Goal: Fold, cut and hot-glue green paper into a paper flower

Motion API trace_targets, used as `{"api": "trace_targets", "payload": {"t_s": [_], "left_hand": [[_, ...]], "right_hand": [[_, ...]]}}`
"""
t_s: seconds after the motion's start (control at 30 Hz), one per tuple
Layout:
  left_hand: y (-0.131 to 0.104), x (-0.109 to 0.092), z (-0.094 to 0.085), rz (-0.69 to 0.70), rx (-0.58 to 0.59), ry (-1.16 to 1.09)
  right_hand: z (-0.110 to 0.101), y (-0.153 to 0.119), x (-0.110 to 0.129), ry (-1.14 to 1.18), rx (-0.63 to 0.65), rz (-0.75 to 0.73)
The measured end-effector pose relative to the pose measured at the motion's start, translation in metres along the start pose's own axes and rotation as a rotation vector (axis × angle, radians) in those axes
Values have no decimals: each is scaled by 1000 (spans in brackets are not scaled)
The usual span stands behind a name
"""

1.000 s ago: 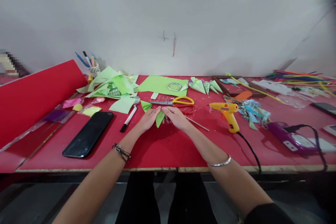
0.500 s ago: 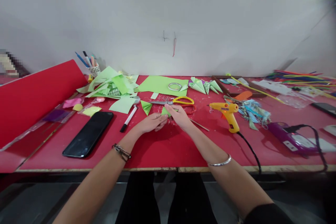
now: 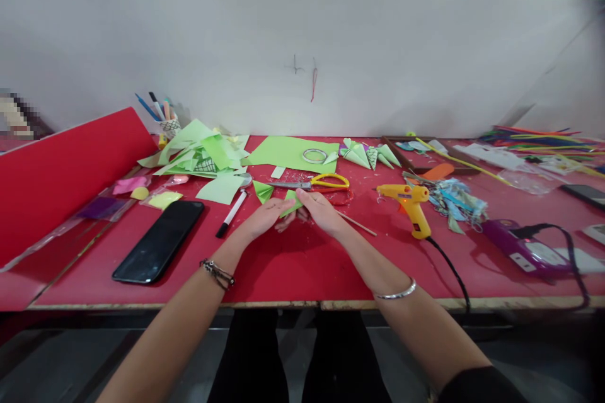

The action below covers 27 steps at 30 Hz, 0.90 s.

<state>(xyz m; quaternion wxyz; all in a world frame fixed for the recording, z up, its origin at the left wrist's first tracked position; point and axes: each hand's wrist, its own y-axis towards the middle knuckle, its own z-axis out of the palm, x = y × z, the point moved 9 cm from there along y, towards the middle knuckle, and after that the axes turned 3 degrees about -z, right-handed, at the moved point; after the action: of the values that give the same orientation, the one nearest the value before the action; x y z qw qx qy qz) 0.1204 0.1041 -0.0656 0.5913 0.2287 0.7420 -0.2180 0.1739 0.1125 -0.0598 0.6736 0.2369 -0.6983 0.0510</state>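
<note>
Left hand [image 3: 269, 216], right hand [image 3: 322, 211] holding green paper [image 3: 292, 198], illegibly marked glue gun [image 3: 414, 205]

A black smartphone [image 3: 159, 242] lies on the red table [image 3: 302, 274]. Well to its right sits a purple power strip [image 3: 503, 238]; beyond the smartphone stands a patterned pen cup [image 3: 169, 128].

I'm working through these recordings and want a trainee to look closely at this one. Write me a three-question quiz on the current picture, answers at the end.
1. True or false: the glue gun lies to the right of the right hand.
2. Which is held between the right hand and the left hand?
A) the phone
B) the pen
C) green paper
3. Fill in: just beyond the hands, the scissors have handles of yellow and ____.

Key: 1. True. 2. C. 3. Red.
</note>
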Motion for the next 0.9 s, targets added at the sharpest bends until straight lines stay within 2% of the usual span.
{"api": "trace_targets", "payload": {"t_s": [0.13,0.23,0.4,0.5,0.73,0.9], "left_hand": [[1,-3,-11,36,-129,21],[1,-2,-10,46,-115,8],[1,3,-16,4,-167,-24],[1,5,-17,0,-161,-51],[1,0,-18,56,-167,-106],[2,3,-13,-2,-137,-119]], "right_hand": [[8,-2,7,-91,104,-24],[10,-4,8,-150,128,-10],[8,-5,6,-154,91,4],[8,-5,7,-168,75,-15],[8,-6,11,-208,79,-18],[11,-7,9,-188,109,-10]]}}
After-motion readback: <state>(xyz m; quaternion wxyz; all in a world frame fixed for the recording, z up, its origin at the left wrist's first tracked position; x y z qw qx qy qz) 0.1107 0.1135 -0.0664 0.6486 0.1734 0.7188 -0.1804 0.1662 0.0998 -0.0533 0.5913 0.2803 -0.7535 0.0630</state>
